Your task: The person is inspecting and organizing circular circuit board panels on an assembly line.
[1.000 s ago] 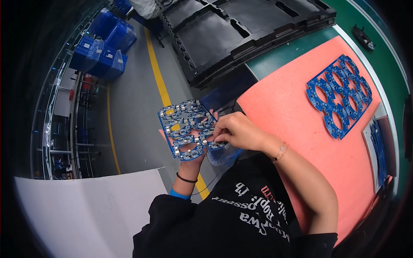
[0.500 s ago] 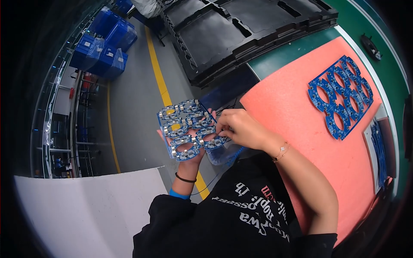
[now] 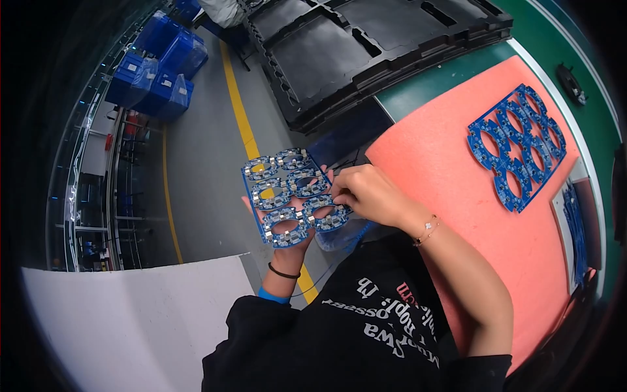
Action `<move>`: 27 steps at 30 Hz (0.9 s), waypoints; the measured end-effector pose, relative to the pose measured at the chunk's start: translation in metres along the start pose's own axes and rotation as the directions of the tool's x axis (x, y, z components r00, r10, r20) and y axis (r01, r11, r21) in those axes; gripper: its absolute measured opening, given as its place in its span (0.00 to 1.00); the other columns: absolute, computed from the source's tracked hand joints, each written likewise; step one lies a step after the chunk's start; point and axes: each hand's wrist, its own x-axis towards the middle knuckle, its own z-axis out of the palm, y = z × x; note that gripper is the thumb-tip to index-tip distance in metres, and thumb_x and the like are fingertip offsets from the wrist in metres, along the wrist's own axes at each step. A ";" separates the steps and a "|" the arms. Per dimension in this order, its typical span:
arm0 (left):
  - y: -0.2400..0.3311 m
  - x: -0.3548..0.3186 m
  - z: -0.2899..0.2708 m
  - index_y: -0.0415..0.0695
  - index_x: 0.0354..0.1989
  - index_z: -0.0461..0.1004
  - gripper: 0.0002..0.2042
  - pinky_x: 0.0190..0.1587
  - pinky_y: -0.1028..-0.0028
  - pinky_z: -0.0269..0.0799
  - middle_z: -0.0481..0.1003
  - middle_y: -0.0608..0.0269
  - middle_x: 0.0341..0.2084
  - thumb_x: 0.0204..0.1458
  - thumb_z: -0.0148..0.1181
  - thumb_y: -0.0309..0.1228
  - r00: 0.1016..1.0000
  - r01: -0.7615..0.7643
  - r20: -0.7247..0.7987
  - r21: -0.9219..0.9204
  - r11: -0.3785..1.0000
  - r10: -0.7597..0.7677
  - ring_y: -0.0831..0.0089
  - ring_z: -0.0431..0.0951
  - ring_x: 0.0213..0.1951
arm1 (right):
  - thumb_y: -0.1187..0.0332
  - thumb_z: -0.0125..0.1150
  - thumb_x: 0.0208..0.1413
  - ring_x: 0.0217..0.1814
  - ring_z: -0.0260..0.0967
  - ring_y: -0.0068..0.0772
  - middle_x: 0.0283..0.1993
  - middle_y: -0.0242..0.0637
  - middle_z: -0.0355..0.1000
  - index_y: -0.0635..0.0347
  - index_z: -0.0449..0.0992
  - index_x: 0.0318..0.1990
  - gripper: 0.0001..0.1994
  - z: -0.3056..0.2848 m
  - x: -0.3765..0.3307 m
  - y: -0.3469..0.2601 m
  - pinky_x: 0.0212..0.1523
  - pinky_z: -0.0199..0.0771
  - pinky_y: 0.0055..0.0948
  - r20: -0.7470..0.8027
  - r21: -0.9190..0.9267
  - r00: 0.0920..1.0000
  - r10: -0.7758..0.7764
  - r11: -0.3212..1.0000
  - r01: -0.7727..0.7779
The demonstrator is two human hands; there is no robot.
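Note:
A blue circuit board panel [image 3: 279, 215], made of several joined rings with small silver parts, is held up in front of me. My left hand [image 3: 295, 253] supports it from beneath, its fingers showing past the left and upper right edges. At the panel's right edge, my right hand [image 3: 367, 191] is closed with thumb and fingers pinched together. Whether those fingertips grip the board or a small part is hidden. To the right, another blue ring-shaped panel [image 3: 504, 145] lies on a pink foam sheet [image 3: 428, 153].
Stacked black trays [image 3: 313, 62] stand on the green bench beyond my hands. A white surface [image 3: 144, 307] is at lower left. Blue bins [image 3: 153, 85] stand on the grey floor at far left. A small black object [image 3: 571, 85] sits on the green strip at far right.
The held panel has shifted slightly right and tilted a little. My right hand stays pinched at its edge, moving slightly right with it. The black object on the green strip has moved nearer and right.

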 end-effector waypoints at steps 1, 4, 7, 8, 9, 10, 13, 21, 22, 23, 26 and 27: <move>0.000 0.000 -0.001 0.50 0.63 0.47 0.45 0.61 0.52 0.49 0.52 0.44 0.58 0.42 0.27 0.72 1.000 -0.001 -0.001 0.001 1.000 0.001 0.46 0.53 0.59 | 0.78 0.59 0.38 0.33 0.70 0.44 0.28 0.43 0.71 0.65 0.73 0.25 0.04 0.000 0.000 0.000 0.34 0.69 0.36 0.005 0.032 1.000 -0.001 0.999 0.001; -0.001 0.001 -0.004 0.50 0.63 0.47 0.46 0.61 0.53 0.48 0.52 0.44 0.58 0.41 0.28 0.72 0.999 -0.019 -0.050 0.060 0.998 0.022 0.46 0.53 0.59 | 0.79 0.59 0.38 0.33 0.70 0.44 0.27 0.44 0.71 0.65 0.73 0.25 0.03 0.000 0.000 0.000 0.34 0.69 0.36 0.020 0.074 1.000 0.021 0.997 -0.022; -0.002 0.002 -0.004 0.50 0.63 0.47 0.47 0.61 0.53 0.49 0.52 0.43 0.58 0.40 0.29 0.73 0.999 -0.010 -0.031 0.032 0.999 0.011 0.46 0.53 0.59 | 0.79 0.59 0.38 0.33 0.70 0.45 0.27 0.45 0.71 0.66 0.73 0.25 0.03 0.001 0.000 0.002 0.34 0.69 0.35 -0.003 0.079 0.999 0.047 0.996 -0.047; -0.002 0.006 -0.008 0.50 0.63 0.47 0.47 0.61 0.53 0.48 0.52 0.42 0.58 0.40 0.29 0.73 0.999 -0.019 -0.042 0.039 0.999 0.021 0.46 0.53 0.59 | 0.79 0.59 0.38 0.32 0.70 0.45 0.26 0.45 0.71 0.66 0.73 0.25 0.03 0.001 0.000 0.003 0.34 0.69 0.35 -0.036 0.074 0.998 0.048 0.996 -0.046; -0.001 0.007 -0.009 0.49 0.63 0.46 0.47 0.61 0.52 0.48 0.52 0.42 0.58 0.40 0.29 0.73 0.998 -0.033 -0.058 0.048 0.998 0.036 0.46 0.53 0.59 | 0.79 0.59 0.38 0.32 0.70 0.45 0.26 0.45 0.71 0.66 0.73 0.25 0.03 0.001 0.002 0.000 0.34 0.69 0.35 -0.034 0.077 0.998 0.046 0.996 -0.044; 0.000 0.007 -0.009 0.49 0.63 0.46 0.48 0.61 0.52 0.47 0.51 0.41 0.58 0.40 0.28 0.73 1.000 -0.016 0.001 -0.010 1.000 0.016 0.45 0.53 0.59 | 0.79 0.58 0.38 0.32 0.70 0.45 0.26 0.46 0.71 0.66 0.73 0.25 0.03 -0.001 0.003 -0.004 0.34 0.69 0.35 -0.053 0.132 0.995 0.080 0.989 -0.072; 0.003 0.009 -0.004 0.48 0.63 0.45 0.48 0.61 0.52 0.47 0.50 0.40 0.59 0.40 0.28 0.73 1.000 -0.030 0.010 0.029 0.999 0.029 0.45 0.52 0.60 | 0.80 0.58 0.38 0.30 0.70 0.44 0.26 0.44 0.71 0.66 0.72 0.25 0.03 0.002 0.003 -0.005 0.32 0.69 0.33 -0.128 0.177 0.988 0.089 0.982 -0.066; 0.009 0.011 0.001 0.50 0.63 0.46 0.46 0.61 0.53 0.48 0.50 0.43 0.60 0.40 0.31 0.72 0.988 -0.020 0.155 -0.007 1.000 0.021 0.46 0.51 0.60 | 0.83 0.55 0.38 0.31 0.67 0.45 0.26 0.42 0.67 0.64 0.69 0.28 0.07 0.006 -0.001 -0.007 0.31 0.67 0.35 -0.185 -0.111 0.973 -0.139 0.987 0.120; 0.009 0.011 0.001 0.50 0.63 0.46 0.46 0.61 0.53 0.48 0.50 0.43 0.60 0.40 0.31 0.72 0.988 -0.019 0.156 -0.008 1.000 0.020 0.46 0.51 0.60 | 0.83 0.54 0.38 0.32 0.66 0.45 0.27 0.42 0.66 0.64 0.68 0.28 0.07 0.006 -0.001 -0.009 0.31 0.67 0.36 -0.172 -0.180 0.969 -0.176 0.973 0.145; 0.009 0.011 0.001 0.49 0.63 0.45 0.47 0.60 0.51 0.48 0.51 0.41 0.59 0.40 0.30 0.73 0.995 -0.026 0.100 -0.001 1.000 0.026 0.44 0.52 0.60 | 0.83 0.53 0.38 0.33 0.66 0.45 0.27 0.42 0.66 0.64 0.68 0.28 0.08 0.006 -0.001 -0.010 0.31 0.66 0.36 -0.156 -0.247 0.965 -0.211 0.954 0.169; 0.009 0.014 -0.006 0.46 0.63 0.46 0.49 0.60 0.50 0.48 0.54 0.39 0.57 0.39 0.28 0.74 0.979 0.000 0.202 -0.128 0.992 0.026 0.43 0.53 0.59 | 0.84 0.53 0.40 0.32 0.67 0.44 0.27 0.42 0.67 0.65 0.69 0.28 0.06 0.008 0.002 -0.008 0.31 0.67 0.34 -0.326 -0.063 0.935 -0.138 0.990 0.124; 0.008 0.014 -0.009 0.46 0.63 0.46 0.49 0.60 0.48 0.47 0.55 0.39 0.56 0.39 0.28 0.74 0.981 -0.002 0.189 -0.161 0.987 0.033 0.43 0.54 0.58 | 0.84 0.54 0.41 0.32 0.67 0.43 0.27 0.42 0.67 0.65 0.69 0.28 0.06 0.004 0.005 -0.008 0.31 0.67 0.33 -0.388 -0.004 0.918 -0.079 0.996 0.084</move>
